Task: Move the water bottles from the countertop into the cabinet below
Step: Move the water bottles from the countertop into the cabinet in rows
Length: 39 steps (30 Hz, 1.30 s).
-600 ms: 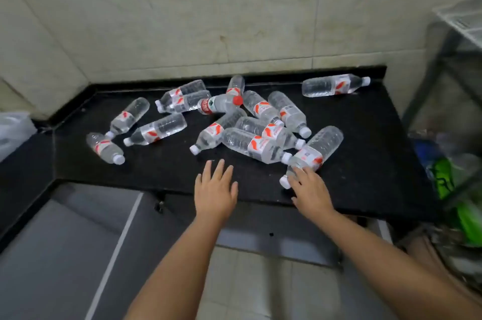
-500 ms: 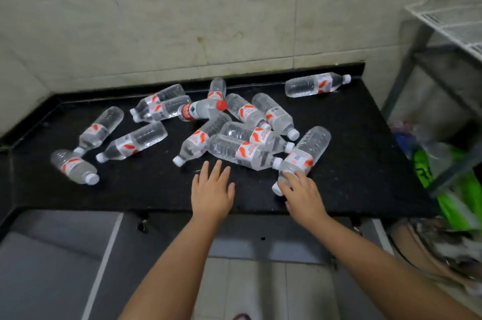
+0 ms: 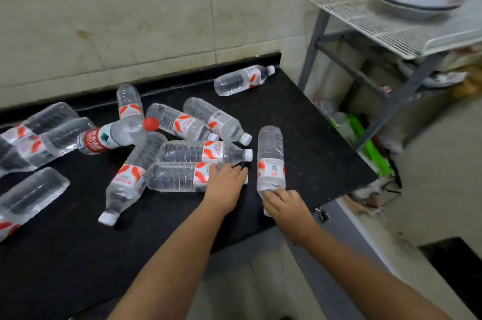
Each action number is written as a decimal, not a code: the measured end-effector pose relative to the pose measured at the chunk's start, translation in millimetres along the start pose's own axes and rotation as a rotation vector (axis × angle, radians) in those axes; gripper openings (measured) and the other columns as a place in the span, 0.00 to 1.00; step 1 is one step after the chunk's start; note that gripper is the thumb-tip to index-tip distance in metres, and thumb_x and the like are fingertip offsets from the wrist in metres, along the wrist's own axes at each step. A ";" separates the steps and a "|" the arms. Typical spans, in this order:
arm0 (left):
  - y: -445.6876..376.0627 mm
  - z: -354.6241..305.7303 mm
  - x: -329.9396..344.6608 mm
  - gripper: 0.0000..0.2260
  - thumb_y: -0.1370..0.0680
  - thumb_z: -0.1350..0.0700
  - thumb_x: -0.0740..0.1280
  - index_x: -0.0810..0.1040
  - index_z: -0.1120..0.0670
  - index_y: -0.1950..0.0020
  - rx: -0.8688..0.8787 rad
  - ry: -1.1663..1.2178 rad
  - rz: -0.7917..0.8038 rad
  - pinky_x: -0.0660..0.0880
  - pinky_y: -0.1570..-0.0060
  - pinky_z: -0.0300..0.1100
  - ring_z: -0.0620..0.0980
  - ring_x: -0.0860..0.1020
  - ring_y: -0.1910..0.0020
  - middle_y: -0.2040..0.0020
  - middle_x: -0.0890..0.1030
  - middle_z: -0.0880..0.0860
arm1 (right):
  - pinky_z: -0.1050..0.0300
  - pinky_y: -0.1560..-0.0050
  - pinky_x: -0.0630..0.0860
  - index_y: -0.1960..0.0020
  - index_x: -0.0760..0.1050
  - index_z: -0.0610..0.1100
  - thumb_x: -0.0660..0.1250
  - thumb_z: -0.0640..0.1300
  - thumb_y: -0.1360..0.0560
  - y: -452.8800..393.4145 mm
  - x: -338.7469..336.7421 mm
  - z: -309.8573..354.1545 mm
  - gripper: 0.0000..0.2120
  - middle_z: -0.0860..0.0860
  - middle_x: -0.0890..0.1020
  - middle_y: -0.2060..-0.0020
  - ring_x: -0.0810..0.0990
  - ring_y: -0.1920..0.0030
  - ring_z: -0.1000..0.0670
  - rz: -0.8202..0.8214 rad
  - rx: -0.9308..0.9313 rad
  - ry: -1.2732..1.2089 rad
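Observation:
Several clear water bottles with red-and-white labels lie on their sides on the black countertop (image 3: pixel 300 116). My left hand (image 3: pixel 225 184) lies over the neck end of the nearest lying bottle (image 3: pixel 172 176), fingers curled onto it. My right hand (image 3: pixel 284 202) closes around the cap end of another bottle (image 3: pixel 270 160), which points toward me near the counter's front right. A red-capped bottle (image 3: pixel 112 137) lies in the pile to the left. A single bottle (image 3: pixel 242 79) lies apart at the back by the wall. The grey cabinet front (image 3: pixel 247 249) shows under the counter edge.
A metal rack (image 3: pixel 391 30) stands right of the counter with a bowl (image 3: pixel 420 0) on its wire top shelf. A green bag (image 3: pixel 365 147) and clutter fill the space under the rack. A tiled wall backs the counter.
The view has swung to the right. My left hand moved forward from the bare counter onto a bottle's neck. My right hand stayed on the cap end of its bottle.

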<state>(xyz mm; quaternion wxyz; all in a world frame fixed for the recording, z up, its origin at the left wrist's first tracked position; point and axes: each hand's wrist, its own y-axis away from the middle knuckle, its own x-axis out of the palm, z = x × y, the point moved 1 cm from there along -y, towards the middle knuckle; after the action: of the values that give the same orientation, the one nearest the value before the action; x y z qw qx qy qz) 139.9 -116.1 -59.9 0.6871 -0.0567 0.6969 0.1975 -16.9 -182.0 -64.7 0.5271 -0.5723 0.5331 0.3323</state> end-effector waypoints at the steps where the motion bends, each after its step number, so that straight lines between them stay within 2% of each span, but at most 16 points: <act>1: -3.6 -2.0 0.6 0.25 0.22 0.57 0.61 0.57 0.54 0.26 0.001 -0.026 -0.014 0.59 0.31 0.51 0.54 0.61 0.29 0.28 0.66 0.52 | 0.68 0.74 0.73 0.67 0.82 0.47 0.74 0.40 0.44 6.8 -3.3 -4.9 0.06 0.54 0.86 0.63 0.82 0.69 0.53 0.036 -0.005 -0.007; 3: -9.7 -5.3 0.3 0.22 0.22 0.59 0.60 0.61 0.56 0.29 0.030 -0.087 -0.038 0.63 0.36 0.47 0.55 0.65 0.33 0.33 0.70 0.54 | 0.68 0.76 0.73 0.68 0.81 0.45 0.80 0.41 0.53 22.3 -11.4 -16.4 0.15 0.53 0.85 0.67 0.82 0.71 0.52 0.112 0.005 -0.036; 5: -12.9 -9.5 -2.6 0.16 0.21 0.60 0.58 0.66 0.57 0.33 0.047 -0.128 -0.049 0.65 0.40 0.46 0.55 0.67 0.35 0.37 0.73 0.55 | 0.67 0.77 0.71 0.69 0.81 0.44 0.81 0.41 0.57 34.9 -19.0 -26.1 0.18 0.51 0.83 0.70 0.81 0.72 0.51 0.172 0.012 -0.038; 9: -10.4 -20.1 -6.2 0.14 0.21 0.61 0.58 0.68 0.59 0.36 0.052 -0.222 0.002 0.68 0.42 0.47 0.57 0.67 0.36 0.39 0.75 0.58 | 0.67 0.78 0.72 0.69 0.80 0.43 0.81 0.39 0.53 44.0 -26.8 -33.9 0.16 0.50 0.83 0.70 0.80 0.73 0.49 0.192 -0.065 -0.045; 14: 30.7 -30.7 -9.3 0.18 0.23 0.64 0.59 0.63 0.61 0.33 0.033 -0.289 0.041 0.71 0.45 0.48 0.58 0.68 0.38 0.38 0.72 0.60 | 0.66 0.79 0.72 0.69 0.80 0.43 0.80 0.39 0.54 50.1 -31.2 -35.0 0.15 0.50 0.82 0.72 0.79 0.74 0.49 0.104 -0.190 -0.078; 18: 86.3 -36.8 -29.4 0.15 0.23 0.63 0.62 0.69 0.62 0.37 -0.130 -0.294 0.015 0.75 0.49 0.47 0.58 0.70 0.39 0.39 0.71 0.60 | 0.66 0.82 0.69 0.67 0.81 0.40 0.79 0.42 0.56 50.1 -60.0 -42.5 0.18 0.47 0.80 0.73 0.78 0.75 0.48 -0.007 -0.266 -0.174; 21: 138.6 -44.9 -56.1 0.18 0.31 0.60 0.72 0.76 0.63 0.43 -0.296 -0.289 -0.110 0.79 0.58 0.45 0.61 0.75 0.44 0.43 0.76 0.63 | 0.66 0.81 0.71 0.64 0.81 0.37 0.77 0.37 0.48 48.6 -87.9 -47.5 0.14 0.42 0.80 0.71 0.79 0.74 0.46 -0.121 -0.316 -0.265; 23: 172.5 -50.9 -62.4 0.19 0.27 0.60 0.68 0.72 0.61 0.37 -0.411 -0.179 -0.120 0.76 0.51 0.48 0.61 0.69 0.38 0.36 0.71 0.61 | 0.64 0.81 0.70 0.61 0.82 0.35 0.71 0.35 0.41 49.8 -106.4 -49.5 0.09 0.38 0.79 0.71 0.77 0.75 0.44 -0.145 -0.324 -0.303; 25: 202.2 -60.8 -68.6 0.15 0.26 0.62 0.65 0.74 0.62 0.40 -0.493 -0.033 -0.175 0.71 0.46 0.50 0.61 0.68 0.40 0.37 0.72 0.61 | 0.56 0.78 0.73 0.59 0.81 0.31 0.70 0.32 0.39 52.1 -122.5 -48.4 0.09 0.33 0.77 0.67 0.77 0.73 0.38 -0.047 -0.266 -0.371; 27: 227.7 -71.2 -80.0 0.11 0.29 0.64 0.67 0.78 0.62 0.47 -0.548 0.089 -0.306 0.66 0.45 0.47 0.61 0.71 0.45 0.43 0.76 0.61 | 0.51 0.69 0.72 0.52 0.79 0.32 0.69 0.33 0.34 51.1 -136.9 -45.8 0.11 0.33 0.75 0.57 0.76 0.65 0.36 0.011 -0.156 -0.434; 28: 239.4 -75.9 -87.1 0.11 0.31 0.64 0.68 0.80 0.62 0.49 -0.571 0.157 -0.338 0.66 0.46 0.45 0.61 0.73 0.46 0.45 0.77 0.60 | 0.52 0.65 0.69 0.48 0.78 0.34 0.68 0.35 0.32 49.3 -144.2 -45.5 0.12 0.37 0.74 0.55 0.76 0.62 0.36 0.023 -0.099 -0.488; 30: 263.5 -82.5 -96.9 0.11 0.34 0.64 0.71 0.82 0.60 0.52 -0.640 0.329 -0.339 0.67 0.50 0.41 0.58 0.76 0.49 0.52 0.78 0.57 | 0.57 0.63 0.68 0.47 0.78 0.39 0.67 0.38 0.30 46.0 -160.4 -43.7 0.12 0.48 0.71 0.60 0.74 0.59 0.42 0.093 -0.005 -0.637; 32: 284.5 -88.3 -98.5 0.09 0.34 0.64 0.71 0.82 0.58 0.54 -0.720 0.449 -0.267 0.65 0.57 0.36 0.52 0.75 0.54 0.57 0.75 0.52 | 0.62 0.74 0.75 0.55 0.78 0.43 0.66 0.37 0.30 44.9 -171.6 -38.4 0.05 0.53 0.68 0.64 0.74 0.65 0.51 0.232 0.059 -0.835; 33: 292.0 -91.5 -93.4 0.09 0.33 0.63 0.71 0.82 0.57 0.54 -0.730 0.481 -0.198 0.65 0.58 0.35 0.50 0.74 0.57 0.59 0.75 0.51 | 0.67 0.80 0.74 0.61 0.77 0.45 0.65 0.36 0.30 47.3 -175.0 -31.2 0.05 0.53 0.70 0.64 0.75 0.68 0.53 0.322 0.077 -0.929; 35: 301.0 -99.6 -75.6 0.07 0.31 0.62 0.71 0.82 0.57 0.54 -0.696 0.520 -0.064 0.65 0.58 0.35 0.47 0.72 0.58 0.59 0.75 0.51 | 0.70 0.82 0.72 0.68 0.74 0.49 0.65 0.34 0.31 57.1 -173.3 -8.8 0.11 0.51 0.74 0.65 0.75 0.71 0.54 0.490 0.099 -1.042; 39: 312.9 -106.2 -31.9 0.09 0.30 0.61 0.70 0.82 0.57 0.51 -0.633 0.536 0.081 0.67 0.56 0.35 0.51 0.76 0.52 0.57 0.75 0.52 | 0.69 0.84 0.71 0.70 0.72 0.48 0.67 0.34 0.32 77.4 -147.7 51.5 0.13 0.51 0.74 0.69 0.73 0.74 0.54 0.669 0.107 -1.065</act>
<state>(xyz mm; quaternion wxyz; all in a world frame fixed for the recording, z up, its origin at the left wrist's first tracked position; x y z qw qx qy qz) -67.4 126.7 30.7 0.4219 -0.2869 0.7576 0.4070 -113.0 -84.7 43.7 0.6156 -0.1036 0.3638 0.6913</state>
